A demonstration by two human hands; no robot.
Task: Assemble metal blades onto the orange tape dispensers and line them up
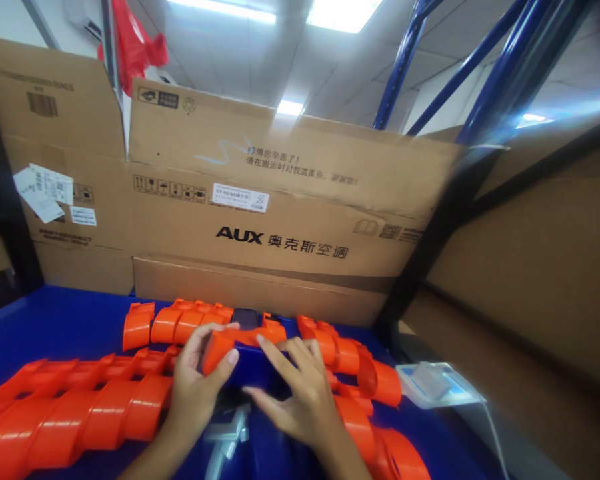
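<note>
In the middle of the head view, my left hand (pixel 203 363) grips the left end of a curved orange plastic part (pixel 221 345), thumb in front and fingers behind. A dark blue plastic piece (pixel 257 365) sits against the near side of that part. My right hand (pixel 303 383) holds the blue piece from the right, with the index finger on its top edge by the orange part and the thumb below. Whether the two pieces are joined, I cannot tell. Just beneath my hands lie some clear or silvery strips (pixel 230 433), blurred.
Rows of similar orange parts (pixel 65 417) lie on the blue table surface (pixel 10 320) to both sides and behind my hands. A dark flat object (pixel 245 318) lies at the back. Cardboard (pixel 190 220) walls the rear. A whitish tray (pixel 435 385) with a cord stands right.
</note>
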